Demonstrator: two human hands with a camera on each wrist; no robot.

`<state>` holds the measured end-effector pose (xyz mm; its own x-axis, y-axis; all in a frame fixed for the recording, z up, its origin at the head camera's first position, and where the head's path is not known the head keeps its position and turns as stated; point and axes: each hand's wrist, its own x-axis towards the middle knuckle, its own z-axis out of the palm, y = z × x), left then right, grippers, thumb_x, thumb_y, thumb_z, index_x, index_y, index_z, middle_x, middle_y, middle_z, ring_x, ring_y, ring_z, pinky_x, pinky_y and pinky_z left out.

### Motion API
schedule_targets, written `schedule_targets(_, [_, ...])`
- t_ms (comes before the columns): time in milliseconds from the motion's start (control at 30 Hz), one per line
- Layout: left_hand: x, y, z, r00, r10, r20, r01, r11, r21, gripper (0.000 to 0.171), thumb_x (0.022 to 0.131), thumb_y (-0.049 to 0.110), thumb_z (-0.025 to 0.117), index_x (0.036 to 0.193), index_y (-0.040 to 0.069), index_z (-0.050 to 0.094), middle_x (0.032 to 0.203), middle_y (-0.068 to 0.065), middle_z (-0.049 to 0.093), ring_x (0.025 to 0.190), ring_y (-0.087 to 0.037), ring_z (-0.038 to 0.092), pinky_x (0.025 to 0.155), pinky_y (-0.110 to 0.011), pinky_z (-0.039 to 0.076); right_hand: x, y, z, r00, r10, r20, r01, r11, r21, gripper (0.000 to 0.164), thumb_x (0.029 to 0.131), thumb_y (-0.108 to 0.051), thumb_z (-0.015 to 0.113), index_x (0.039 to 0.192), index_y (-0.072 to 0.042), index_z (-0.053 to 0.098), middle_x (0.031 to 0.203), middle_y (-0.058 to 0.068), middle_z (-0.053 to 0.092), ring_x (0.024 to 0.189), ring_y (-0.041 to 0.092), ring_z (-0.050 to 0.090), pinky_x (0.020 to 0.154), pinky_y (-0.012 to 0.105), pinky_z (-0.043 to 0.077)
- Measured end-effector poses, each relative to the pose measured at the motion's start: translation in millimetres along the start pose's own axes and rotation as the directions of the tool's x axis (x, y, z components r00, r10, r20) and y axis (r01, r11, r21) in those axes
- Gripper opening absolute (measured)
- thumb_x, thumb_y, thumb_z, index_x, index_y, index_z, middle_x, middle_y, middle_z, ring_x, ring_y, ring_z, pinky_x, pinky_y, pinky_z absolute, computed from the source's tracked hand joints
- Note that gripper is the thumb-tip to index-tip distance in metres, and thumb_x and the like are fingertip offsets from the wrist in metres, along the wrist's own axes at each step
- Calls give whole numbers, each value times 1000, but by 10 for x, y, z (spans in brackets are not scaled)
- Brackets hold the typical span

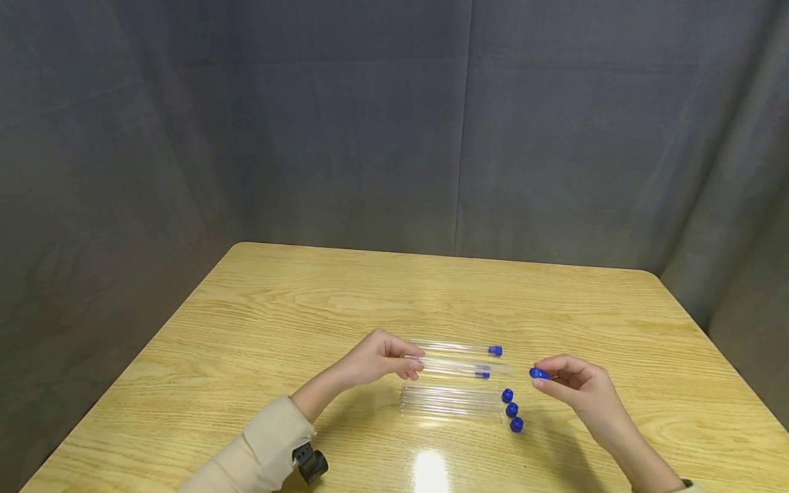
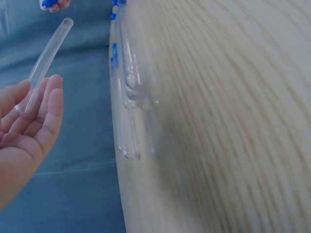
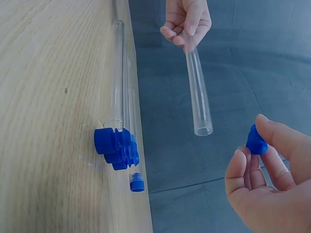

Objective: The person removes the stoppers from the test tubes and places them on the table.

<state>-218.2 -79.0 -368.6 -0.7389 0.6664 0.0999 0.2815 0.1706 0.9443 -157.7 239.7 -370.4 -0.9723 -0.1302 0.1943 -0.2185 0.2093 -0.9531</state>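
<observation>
My left hand pinches a clear, uncapped test tube near its closed end, above the table. The tube's open mouth points right, toward the other hand. Between thumb and fingertips, my right hand pinches a blue stopper, a short gap from that mouth. Below the held tube, clear test tubes without caps lie side by side on the table. Three loose blue stoppers line up by their right ends. Farther back lie test tubes with blue stoppers in them, one partly hidden behind the held tube.
The wooden table has a dark grey cloth hanging behind it and at both sides. A black device sits at the left sleeve's cuff. Light glares off the tabletop near the front.
</observation>
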Motion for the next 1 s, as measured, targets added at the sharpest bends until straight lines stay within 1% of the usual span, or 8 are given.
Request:
schedule_targets(233, [32, -64, -6, 1000, -1, -20, 1, 1000, 12, 26, 88, 0, 54, 109, -16, 56, 92, -23, 63, 77, -36, 61, 68, -35, 51, -6, 16, 4, 1000, -13, 0, 13, 1000, 3, 12, 80, 2, 63, 92, 1, 64, 85, -4, 61, 73, 9, 56, 63, 21, 48])
schedule_targets(333, [39, -84, -4, 1000, -7, -20, 8, 1000, 27, 26, 87, 0, 55, 109, -15, 56, 91, -21, 65, 77, -32, 62, 68, -33, 51, -6, 19, 10, 1000, -12, 3, 12, 1000, 9, 12, 80, 2, 63, 91, 1, 64, 85, -4, 61, 73, 9, 55, 63, 21, 48])
schedule_targets(467, [53, -125, -3, 1000, -10, -17, 10, 999, 36, 27, 87, -1, 54, 109, -16, 55, 93, -21, 64, 78, -28, 63, 69, -33, 51, -7, 24, 14, 1000, -12, 4, 12, 1000, 4, 11, 80, 2, 63, 91, 2, 64, 84, -4, 62, 73, 9, 56, 63, 22, 49])
schedule_targets(567, [64, -142, -5, 1000, -10, -19, 10, 999, 42, 26, 87, -2, 53, 110, -16, 54, 94, -23, 63, 79, -29, 63, 69, -32, 51, -8, 32, 11, 1000, -5, 1, 5, 1000, -5, 11, 80, 2, 64, 91, 2, 64, 84, -5, 62, 73, 9, 56, 64, 22, 49])
schedule_targets(633, [56, -104, -4, 1000, -8, -20, 9, 998, 60, 26, 87, -3, 53, 109, -17, 54, 94, -25, 62, 79, -32, 62, 69, -30, 51, -11, 39, 7, 1000, -2, 0, 2, 1000, -11, 11, 80, 1, 64, 91, 2, 64, 84, -5, 62, 73, 9, 56, 64, 22, 49])
schedule_targets(767, [9, 70, 5, 1000, -12, -25, 15, 995, 100, 24, 87, -7, 51, 107, -18, 55, 93, -29, 61, 80, -38, 61, 69, -31, 51, -16, 50, 1, 1000, 2, 6, -2, 1000, -18, 11, 80, 1, 63, 91, 2, 63, 83, -5, 62, 72, 9, 56, 64, 22, 49])
schedule_targets(833, [-5, 121, 7, 1000, -12, -26, 14, 994, 110, 23, 86, -7, 51, 106, -19, 55, 93, -28, 61, 79, -38, 60, 69, -31, 51, -18, 54, -1, 1000, 5, 13, -5, 1000, -17, 11, 80, 1, 63, 92, 2, 63, 83, -5, 62, 73, 9, 56, 64, 22, 49])
schedule_targets(1000, [14, 71, 0, 1000, -2, -18, 4, 993, 119, 23, 86, -7, 52, 107, -18, 55, 92, -27, 62, 78, -37, 61, 69, -31, 51, -17, 69, -11, 1000, 6, 27, -6, 1000, -11, 12, 81, 0, 63, 93, 1, 63, 84, -5, 62, 74, 10, 57, 65, 22, 49])
